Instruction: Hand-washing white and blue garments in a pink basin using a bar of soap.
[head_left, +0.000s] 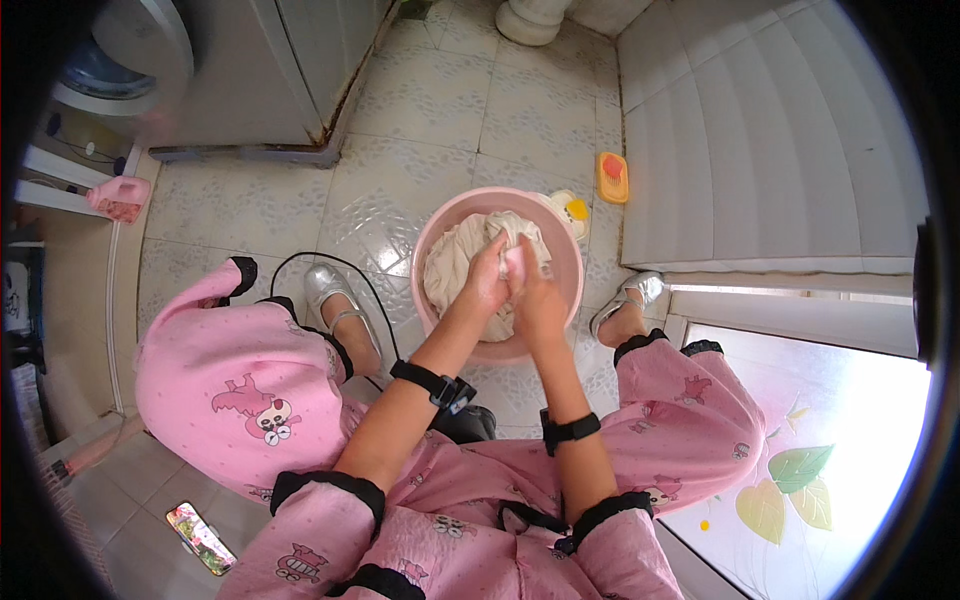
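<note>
In front of me a round pink plastic basin (574, 279) stands on the floor between my feet. Bunched off-white cloth (454, 259) lies inside it. My left hand (489, 279) grips a fold of the cloth near the middle. Close beside it, my right hand (538, 296) is closed around a pale pink bar (515, 262) that looks like soap, pressed against the cloth. The two hands nearly touch, and their undersides and some fingertips are hidden.
Behind the basin's right rim sits a white and yellow dish (571, 211). An orange brush (613, 178) lies by the tiled wall (675, 150). A black cable (360, 266) crosses the floor at left. A washing machine (225, 82), pink jug (124, 199) and phone (201, 538) are further left.
</note>
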